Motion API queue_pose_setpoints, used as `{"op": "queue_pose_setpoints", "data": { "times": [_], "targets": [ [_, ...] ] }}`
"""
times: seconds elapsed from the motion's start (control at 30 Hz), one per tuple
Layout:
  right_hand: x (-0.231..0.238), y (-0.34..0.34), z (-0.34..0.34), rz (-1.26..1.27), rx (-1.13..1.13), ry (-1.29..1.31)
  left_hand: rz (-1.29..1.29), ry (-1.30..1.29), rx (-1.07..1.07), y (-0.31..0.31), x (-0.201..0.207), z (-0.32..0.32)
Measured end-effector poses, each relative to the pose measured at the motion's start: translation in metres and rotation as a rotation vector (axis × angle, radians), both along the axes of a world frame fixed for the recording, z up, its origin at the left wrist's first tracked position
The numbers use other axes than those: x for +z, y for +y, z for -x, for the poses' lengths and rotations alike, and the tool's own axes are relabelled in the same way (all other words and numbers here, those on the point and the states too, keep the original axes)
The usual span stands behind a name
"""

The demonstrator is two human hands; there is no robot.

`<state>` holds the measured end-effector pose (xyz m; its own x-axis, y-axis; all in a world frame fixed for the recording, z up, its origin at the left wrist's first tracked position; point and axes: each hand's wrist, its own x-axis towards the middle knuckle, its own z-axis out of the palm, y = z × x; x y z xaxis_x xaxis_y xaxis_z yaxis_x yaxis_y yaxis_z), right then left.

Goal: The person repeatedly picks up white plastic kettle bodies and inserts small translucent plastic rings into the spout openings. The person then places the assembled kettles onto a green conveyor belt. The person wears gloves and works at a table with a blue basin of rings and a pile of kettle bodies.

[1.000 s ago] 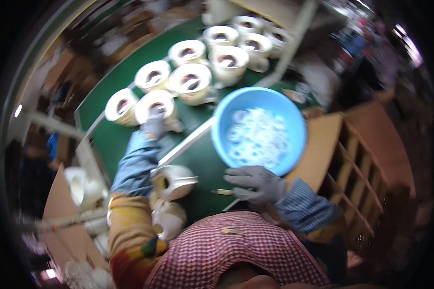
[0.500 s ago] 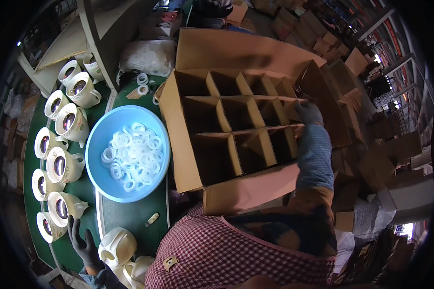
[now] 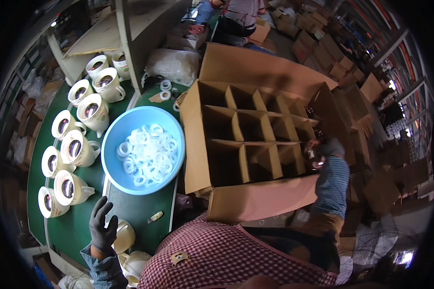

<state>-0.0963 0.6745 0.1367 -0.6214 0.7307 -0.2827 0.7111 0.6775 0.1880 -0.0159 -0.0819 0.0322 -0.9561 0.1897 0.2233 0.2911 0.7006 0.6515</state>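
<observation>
My right hand (image 3: 331, 148), in a grey glove, is at the near right corner of a divided cardboard box (image 3: 197, 139). Its fingers are closed around a shiny, dark reddish glass piece (image 3: 314, 155), partly hidden by the hand and the box. Similar shiny pieces (image 3: 318, 133) show along the box's right side. My left hand (image 3: 102, 229), also gloved, is raised with fingers apart and holds nothing. It is beside a cream jug (image 3: 124, 237) at the table's near edge; another cream jug (image 3: 136, 264) lies closer to me.
A light blue basin (image 3: 109, 168) of translucent white rings (image 3: 152, 154) stands on the green table (image 3: 130, 204). Several cream jugs (image 3: 76, 147) with dark openings line its left side. A small cutter (image 3: 155, 216) lies near the basin. Behind are a plastic bag (image 3: 172, 66) and another person (image 3: 240, 14).
My right hand has moved along the box's right side toward me, and a shiny glass piece now shows in it. My left hand has risen slightly, still open. The whole view has shifted.
</observation>
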Motion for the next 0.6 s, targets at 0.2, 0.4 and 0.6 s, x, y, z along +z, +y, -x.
{"op": "queue_pose_setpoints", "data": {
  "times": [0.2,0.4,0.6],
  "targets": [
    [0.070,-0.147,0.006,0.229,0.582,0.746,-0.474,-0.320,0.056,0.024,-0.021,-0.027],
    [0.010,-0.318,0.027,1.257,1.332,0.518,-1.331,-0.602,-0.203,0.087,-0.052,-0.040],
    [-0.059,-0.451,0.004,1.324,1.879,0.295,-2.021,-0.810,-0.068,0.085,-0.115,-0.109]
  ]
}}
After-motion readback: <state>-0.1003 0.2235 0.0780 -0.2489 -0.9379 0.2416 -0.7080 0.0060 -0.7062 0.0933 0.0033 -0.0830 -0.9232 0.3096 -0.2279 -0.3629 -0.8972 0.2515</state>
